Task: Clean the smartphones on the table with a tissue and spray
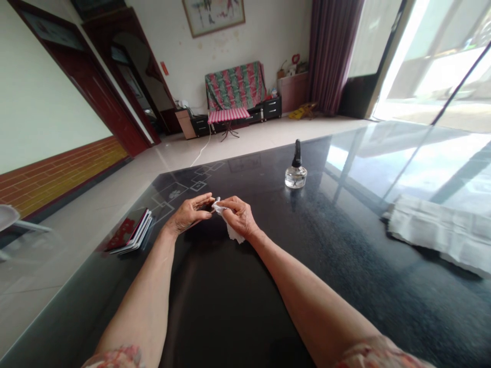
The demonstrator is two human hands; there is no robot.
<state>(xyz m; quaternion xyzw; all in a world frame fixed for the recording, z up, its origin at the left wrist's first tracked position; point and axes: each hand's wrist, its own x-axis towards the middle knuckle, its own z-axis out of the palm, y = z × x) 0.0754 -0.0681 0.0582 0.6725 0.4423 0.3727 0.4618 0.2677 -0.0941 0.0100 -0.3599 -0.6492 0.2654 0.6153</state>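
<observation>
Between thumb and fingers, my left hand [188,214] grips the edges of a thin, dark, flat object [207,207], seen nearly edge-on; it looks like a phone, but most of it is hidden. My right hand [240,215] pinches a crumpled white tissue [235,234] and presses part of it against the right end of that object. The tissue's loose end hangs below my right palm. Beyond my right hand stands a clear spray bottle [295,178] with a black nozzle, upright. Left of my left hand lies a small stack of thin flat items [134,236], the top one dark red.
A glossy black table [230,296] reflects the window light. A folded pale cloth [437,230] lies at its right side. Past the far edge are a pink-striped small table [229,115] and a covered television [236,86]. A white stool [11,217] stands at left.
</observation>
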